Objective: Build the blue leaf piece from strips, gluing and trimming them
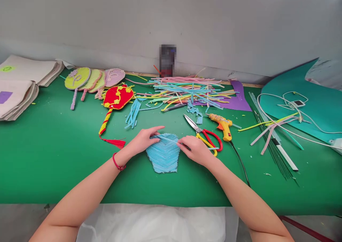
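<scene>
A light-blue panel of pipe cleaners (162,160), laid in slanting rows, lies flat on the green table. Across its upper part runs a single blue pipe cleaner (171,140). At the panel's upper left, my left hand (143,140) has its thumb against the strip's left end, its index finger stretched out above. My right hand (195,149) pinches the same strip at the panel's right edge, and its tail sticks out past the hand. Just beyond my right hand lie scissors (207,137) with red and yellow handles, blades apart.
A yellow glue gun (223,126) with a black cord lies right of the scissors. Loose pipe cleaners (187,92) are heaped at the back. A red fan (119,97) with a tassel and several pastel fans (77,78) lie left. Wires (272,145) and a white cable (317,129) occupy the right.
</scene>
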The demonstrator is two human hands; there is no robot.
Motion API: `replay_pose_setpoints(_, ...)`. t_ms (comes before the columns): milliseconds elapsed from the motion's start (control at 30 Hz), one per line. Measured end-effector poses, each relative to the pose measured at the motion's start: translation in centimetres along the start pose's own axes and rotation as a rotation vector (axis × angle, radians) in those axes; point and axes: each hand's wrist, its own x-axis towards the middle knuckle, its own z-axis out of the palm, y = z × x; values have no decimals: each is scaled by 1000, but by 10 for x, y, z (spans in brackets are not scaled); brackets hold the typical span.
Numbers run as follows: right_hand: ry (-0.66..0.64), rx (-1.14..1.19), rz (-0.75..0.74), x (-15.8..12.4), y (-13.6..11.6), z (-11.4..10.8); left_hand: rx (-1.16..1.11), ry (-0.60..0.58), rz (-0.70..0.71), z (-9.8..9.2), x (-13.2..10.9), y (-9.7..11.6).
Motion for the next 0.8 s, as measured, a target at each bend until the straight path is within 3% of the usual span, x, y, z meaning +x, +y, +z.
replay_pose_setpoints(400, 74, 61, -5, -2, 2, 10, 112, 151, 125, 17, -5, 9)
replay_pose_setpoints(500, 187, 47, -15, 1, 5, 0, 115, 196, 196, 16, -5, 7)
replay_pose_setpoints(633, 408, -27, 187, -2, 22, -20, 175, 209, 256, 16, -6, 3)
replay_pose_setpoints(733, 452, -151, 332, -6, 38, -30, 294, 252, 286, 14, -8, 1)
replay_pose_setpoints(800, 477, -192, 347, -7, 44, -32, 352, 297, 305, 13, -8, 1)
